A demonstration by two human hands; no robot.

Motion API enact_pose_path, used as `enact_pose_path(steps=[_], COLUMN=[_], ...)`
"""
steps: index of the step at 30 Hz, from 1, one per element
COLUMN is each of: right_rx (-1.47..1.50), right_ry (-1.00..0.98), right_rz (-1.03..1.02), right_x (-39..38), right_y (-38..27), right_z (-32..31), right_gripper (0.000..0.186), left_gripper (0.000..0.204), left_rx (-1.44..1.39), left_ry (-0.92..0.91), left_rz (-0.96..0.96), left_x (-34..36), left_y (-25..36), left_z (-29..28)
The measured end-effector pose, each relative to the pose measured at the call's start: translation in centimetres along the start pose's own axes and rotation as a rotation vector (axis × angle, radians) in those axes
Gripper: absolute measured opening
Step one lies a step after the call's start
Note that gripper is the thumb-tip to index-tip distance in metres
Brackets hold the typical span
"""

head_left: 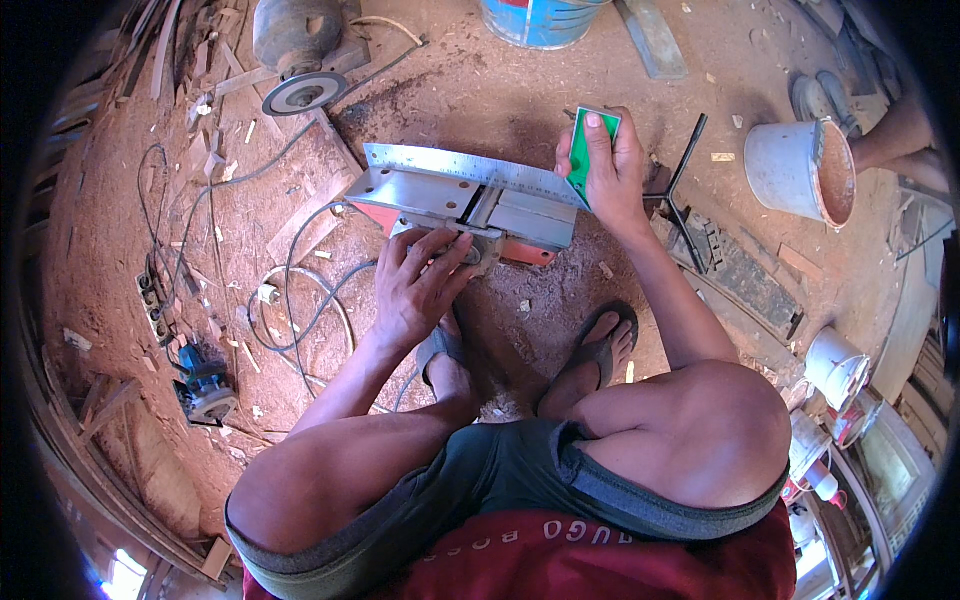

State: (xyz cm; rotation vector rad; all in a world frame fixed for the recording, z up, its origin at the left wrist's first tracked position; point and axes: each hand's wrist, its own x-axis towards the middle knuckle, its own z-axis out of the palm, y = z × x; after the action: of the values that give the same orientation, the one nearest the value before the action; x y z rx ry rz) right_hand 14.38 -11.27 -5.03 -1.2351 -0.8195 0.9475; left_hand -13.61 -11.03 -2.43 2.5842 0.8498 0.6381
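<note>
An electric hand planer point(535, 220) is held sole up in front of my knees, its flat metal sole and dark blade slot showing, with orange body parts below. My left hand point(410, 290) is closed on the planer's near side; the fingertips rest by a round metal part. In my right hand point(618, 180) is the green handle of a try square point(470, 168), with the thumb pressed on its face. The square's steel ruled blade stands on edge along the far side of the sole, seemingly touching it.
A motor with a round disc point(308, 93) stands far left, near a blue bucket point(545, 28). Cables point(290, 250) loop left toward a blue power tool point(203, 385). Right are a forked metal bar point(686, 165), a white bucket point(785, 172) and another person's leg point(895, 140). Wood scraps litter the dirt floor.
</note>
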Motion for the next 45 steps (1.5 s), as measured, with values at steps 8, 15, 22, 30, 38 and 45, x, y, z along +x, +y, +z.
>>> enact_pose_path(steps=[8, 15, 22, 30, 38, 45], right_rx=[0.030, 0.042, 0.046, 0.039, 0.042, 0.046], right_ry=[0.021, 0.017, 0.031, 0.030, 0.031, 0.031], right_rz=[0.036, 0.029, 0.037, 0.034, 0.033, 0.041], right_x=[-0.2, -0.1, -0.1, -0.1, -0.1, -0.1], right_y=[1.0, 1.2, 1.4, 1.5, 1.6, 1.8], right_z=[-0.5, -0.1, -0.7, -0.5, -0.6, -0.7], right_gripper=[0.026, 0.026, 0.027, 0.027, 0.027, 0.025], left_gripper=[0.050, 0.051, 0.052, 0.051, 0.049, 0.050], left_rx=[0.004, 0.026, 0.012, 0.015, 0.009, 0.011], left_ry=[0.003, -0.002, 0.007, 0.004, -0.005, -0.009], left_rz=[0.005, 0.001, 0.009, 0.011, 0.008, 0.007], left_x=[0.0, -0.1, 0.1, 0.1, 0.2, 0.1], left_y=[0.0, 0.1, 0.1, 0.0, 0.1, 0.1], left_z=[0.1, -0.4, 0.2, 0.0, -0.1, -0.1])
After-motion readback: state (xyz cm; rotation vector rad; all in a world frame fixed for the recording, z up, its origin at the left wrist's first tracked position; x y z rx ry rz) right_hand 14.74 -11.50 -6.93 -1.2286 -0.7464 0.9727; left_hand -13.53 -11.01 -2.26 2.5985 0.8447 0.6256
